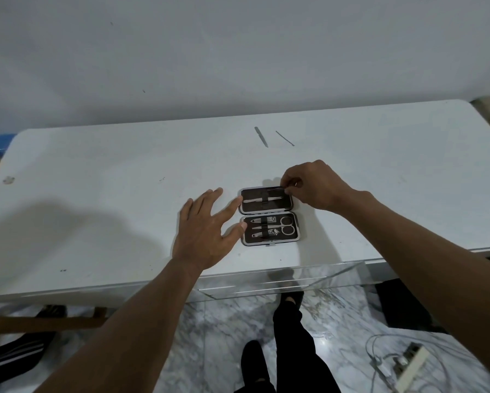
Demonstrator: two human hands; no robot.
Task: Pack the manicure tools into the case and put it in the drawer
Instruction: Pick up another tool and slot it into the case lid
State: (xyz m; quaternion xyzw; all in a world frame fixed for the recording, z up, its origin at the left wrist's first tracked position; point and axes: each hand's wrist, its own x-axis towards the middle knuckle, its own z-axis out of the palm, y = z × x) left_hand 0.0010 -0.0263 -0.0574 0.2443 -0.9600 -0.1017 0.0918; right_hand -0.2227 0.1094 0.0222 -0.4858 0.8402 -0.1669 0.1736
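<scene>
Dark-lined case open on tabletop; left hand splayed empty at 9 o'clock, bracing it; right hand pinched at 1 o'clock, probably seating a thin tool.

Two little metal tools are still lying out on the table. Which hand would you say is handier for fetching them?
Probably the right hand: it is at the open case's far right corner, nearest the nail file and thin pick. The left hand lies spread, steadying the case's left edge.

Case's far corner under right hand
</scene>
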